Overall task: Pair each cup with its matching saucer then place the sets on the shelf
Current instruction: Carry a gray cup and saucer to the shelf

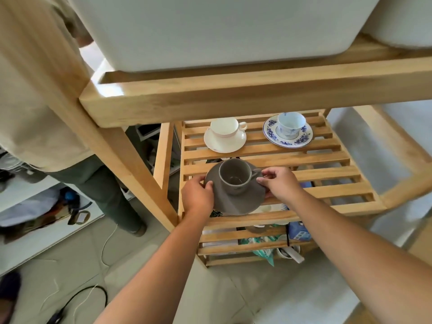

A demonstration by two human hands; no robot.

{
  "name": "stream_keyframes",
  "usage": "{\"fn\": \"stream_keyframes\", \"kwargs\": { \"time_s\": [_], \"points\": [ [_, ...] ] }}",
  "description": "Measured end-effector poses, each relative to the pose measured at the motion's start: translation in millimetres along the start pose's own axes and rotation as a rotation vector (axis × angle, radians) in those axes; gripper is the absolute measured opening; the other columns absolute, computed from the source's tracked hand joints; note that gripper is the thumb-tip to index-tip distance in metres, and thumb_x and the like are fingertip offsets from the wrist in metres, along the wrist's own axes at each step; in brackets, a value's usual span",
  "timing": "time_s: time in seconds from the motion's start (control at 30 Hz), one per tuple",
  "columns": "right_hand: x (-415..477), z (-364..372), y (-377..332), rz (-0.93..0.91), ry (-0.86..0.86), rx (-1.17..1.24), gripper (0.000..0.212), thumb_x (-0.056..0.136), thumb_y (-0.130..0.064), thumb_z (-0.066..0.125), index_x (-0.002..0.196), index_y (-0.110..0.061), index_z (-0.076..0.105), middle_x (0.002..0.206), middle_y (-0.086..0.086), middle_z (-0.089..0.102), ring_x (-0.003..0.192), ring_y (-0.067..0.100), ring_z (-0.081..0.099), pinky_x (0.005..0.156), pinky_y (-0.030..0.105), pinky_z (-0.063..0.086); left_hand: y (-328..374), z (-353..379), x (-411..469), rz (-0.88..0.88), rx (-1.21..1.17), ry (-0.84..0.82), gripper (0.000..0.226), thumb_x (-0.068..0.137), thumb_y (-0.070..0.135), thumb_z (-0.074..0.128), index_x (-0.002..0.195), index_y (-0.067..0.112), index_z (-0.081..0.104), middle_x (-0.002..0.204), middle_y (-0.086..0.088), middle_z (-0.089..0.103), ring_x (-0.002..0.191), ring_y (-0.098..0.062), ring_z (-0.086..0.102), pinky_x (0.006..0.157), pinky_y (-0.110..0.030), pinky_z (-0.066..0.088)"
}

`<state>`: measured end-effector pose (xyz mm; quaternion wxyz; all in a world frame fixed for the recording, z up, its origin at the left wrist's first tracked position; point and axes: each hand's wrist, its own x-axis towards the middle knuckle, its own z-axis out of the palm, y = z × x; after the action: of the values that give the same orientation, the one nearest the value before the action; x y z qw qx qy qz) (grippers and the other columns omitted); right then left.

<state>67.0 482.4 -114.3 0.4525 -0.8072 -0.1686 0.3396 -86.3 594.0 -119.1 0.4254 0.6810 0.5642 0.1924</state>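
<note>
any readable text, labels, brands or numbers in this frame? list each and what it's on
None legible.
Blue box on the lower shelf: printed graphics, too blurred to read.
Green-and-white packet beside it: print too blurred to read.
Grey cup: small dark mark on its side, too small to read.
Blue-patterned saucer and its cup: floral decoration only, no words.
White cup and white saucer: no visible text.

Pale tiled floor [145,258]; black cable [77,298] lying across it in daylight.
</note>
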Motion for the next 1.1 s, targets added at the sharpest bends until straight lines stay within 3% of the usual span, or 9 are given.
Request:
{"fn": "stream_keyframes", "kwargs": {
  "time_s": [0.23,0.43,0.67,0.97,1.1],
  "points": [
    [3.6,2.0,0.7,0.008,0.052,-0.075,0.020,0.083,-0.016,0.067,0.103,-0.014,0.065,0.092,0.003,0.065,0.088,0.025,0.065,0.066,0.036,0.060,1.4,4.5,2.8,-0.010,0.052,0.029,0.027,0.091,0.023,0.059,0.117,0.018,0.066,0.106,-0.004,0.069,0.093,-0.023,0.065,0.083,-0.043,0.058],
    [1.2,3.9,0.3,-0.039,0.110,-0.244,0.017,0.081,-0.025,0.069,0.097,-0.020,0.064,0.075,-0.005,0.059,0.082,0.021,0.062,0.076,0.041,0.056,3.7,5.2,5.3,-0.032,0.036,0.075,0.026,0.090,0.026,0.061,0.114,0.018,0.068,0.105,-0.003,0.069,0.085,-0.017,0.061,0.080,-0.038,0.057],
    [-3.8,6.0,0.1,-0.091,0.134,-0.294,0.022,0.082,-0.025,0.068,0.102,-0.019,0.062,0.071,-0.008,0.055,0.078,0.017,0.058,0.069,0.031,0.047,5.4,6.4,6.9,-0.040,0.055,0.086,0.026,0.090,0.029,0.061,0.114,0.020,0.068,0.105,-0.003,0.070,0.089,-0.021,0.064,0.078,-0.040,0.058],
    [-7.9,11.2,-3.9,-0.112,0.146,-0.330,0.031,0.085,-0.026,0.064,0.114,-0.015,0.060,0.100,0.006,0.067,0.089,0.021,0.061,0.077,0.034,0.051,4.4,3.3,6.4,-0.044,0.062,0.072,0.024,0.091,0.028,0.059,0.112,0.018,0.066,0.102,-0.004,0.069,0.083,-0.020,0.061,0.072,-0.034,0.054],
    [-14.9,4.9,-0.8,-0.062,0.150,-0.210,0.028,0.085,-0.025,0.065,0.111,-0.016,0.060,0.098,0.005,0.066,0.089,0.022,0.064,0.080,0.037,0.055,5.9,-5.0,-4.5,0.000,0.102,0.033,0.026,0.094,0.023,0.054,0.118,0.017,0.060,0.110,-0.006,0.065,0.095,-0.023,0.063,0.084,-0.041,0.056]
  ]
}}
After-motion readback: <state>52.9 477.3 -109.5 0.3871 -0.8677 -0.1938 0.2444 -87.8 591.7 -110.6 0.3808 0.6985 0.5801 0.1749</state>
